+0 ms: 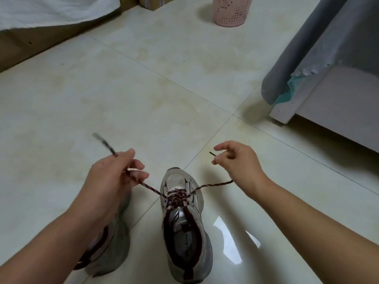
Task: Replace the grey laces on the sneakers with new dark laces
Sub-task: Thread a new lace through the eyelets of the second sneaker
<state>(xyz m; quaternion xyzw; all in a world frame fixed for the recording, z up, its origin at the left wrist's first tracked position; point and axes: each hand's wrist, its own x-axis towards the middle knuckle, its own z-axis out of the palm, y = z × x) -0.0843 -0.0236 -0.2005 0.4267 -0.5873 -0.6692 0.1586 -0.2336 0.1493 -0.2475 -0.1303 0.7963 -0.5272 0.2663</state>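
While the grey sneaker stands upright on the tiled floor with its toe pointing away from the person, a dark braided lace is threaded through its lower eyelets only, and its two ends run out sideways from the shoe. The left hand, left of the sneaker's toe, grips one strand with its fingers curled round it; the strand passes through the fist and its blurred tip sticks out beyond the thumb, up and to the left. The right hand, right of the toe, pinches the other end between thumb and forefinger, with the dark tip poking out to the left of the fingertips, and the strand runs under the palm toward the shoe. A second sneaker lies just left of the first, largely hidden by the left forearm. Far beyond the sneaker stands a pink perforated bin, and to the sneaker's far right grey fabric hangs over a pale furniture base.
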